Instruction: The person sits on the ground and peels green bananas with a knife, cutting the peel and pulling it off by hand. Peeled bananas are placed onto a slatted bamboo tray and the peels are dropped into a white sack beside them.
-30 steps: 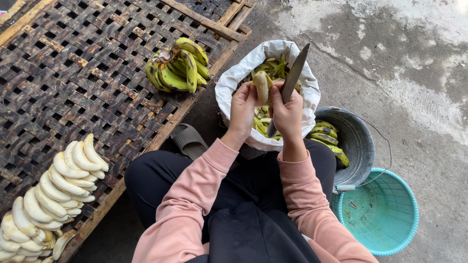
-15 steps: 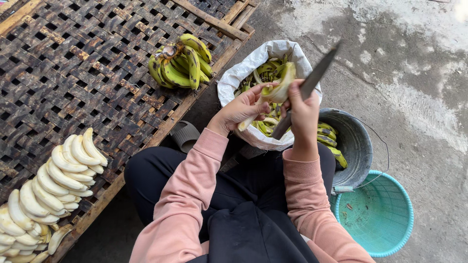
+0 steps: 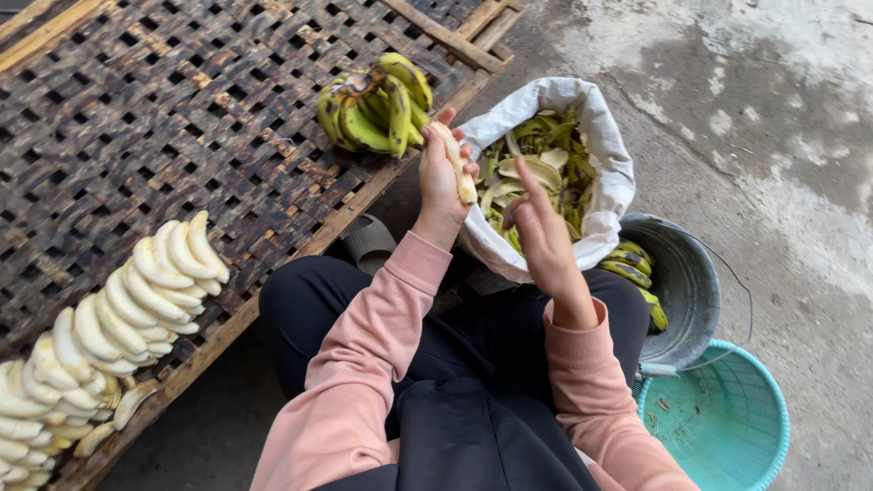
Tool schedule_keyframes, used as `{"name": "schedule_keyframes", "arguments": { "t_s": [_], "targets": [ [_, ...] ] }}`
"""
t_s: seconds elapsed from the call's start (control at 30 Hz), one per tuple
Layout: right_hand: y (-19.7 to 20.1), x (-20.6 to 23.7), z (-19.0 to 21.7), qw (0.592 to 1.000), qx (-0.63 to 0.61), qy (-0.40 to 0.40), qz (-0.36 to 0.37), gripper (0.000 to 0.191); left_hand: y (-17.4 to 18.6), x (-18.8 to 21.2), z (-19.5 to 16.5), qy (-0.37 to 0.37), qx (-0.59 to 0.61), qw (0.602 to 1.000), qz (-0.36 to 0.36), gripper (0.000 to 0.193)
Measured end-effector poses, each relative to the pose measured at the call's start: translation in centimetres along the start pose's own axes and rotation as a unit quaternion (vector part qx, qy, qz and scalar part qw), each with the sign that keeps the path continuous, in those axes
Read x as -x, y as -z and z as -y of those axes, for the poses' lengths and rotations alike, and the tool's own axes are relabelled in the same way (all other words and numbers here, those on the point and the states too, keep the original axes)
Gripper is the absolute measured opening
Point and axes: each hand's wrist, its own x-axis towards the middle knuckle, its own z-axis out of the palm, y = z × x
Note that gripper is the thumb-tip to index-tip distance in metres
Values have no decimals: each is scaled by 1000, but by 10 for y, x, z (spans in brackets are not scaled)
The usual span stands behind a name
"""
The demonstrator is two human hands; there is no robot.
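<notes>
So the left hand (image 3: 439,177) grips a pale peeled banana (image 3: 455,162) above the white peel sack (image 3: 611,182); right hand (image 3: 536,223) hangs open. Peeled rows (image 3: 118,318) fill the woven rack's near edge, one green bunch (image 3: 375,105) left.

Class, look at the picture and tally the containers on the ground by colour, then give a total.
White sack of banana peels: 1
Grey metal bucket: 1
Teal plastic basket: 1
Total: 3
</notes>
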Motion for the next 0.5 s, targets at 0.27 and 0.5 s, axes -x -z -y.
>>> {"name": "schedule_keyframes", "arguments": {
  "t_s": [0.27,0.5],
  "targets": [
    [-11,10,23,989,28,95,108,69,-37,12,-31,-27,12,986,-164,35],
    [-17,14,34,989,13,49,142,63,-52,24,-40,-28,-34,996,-74,37]
  ]
}}
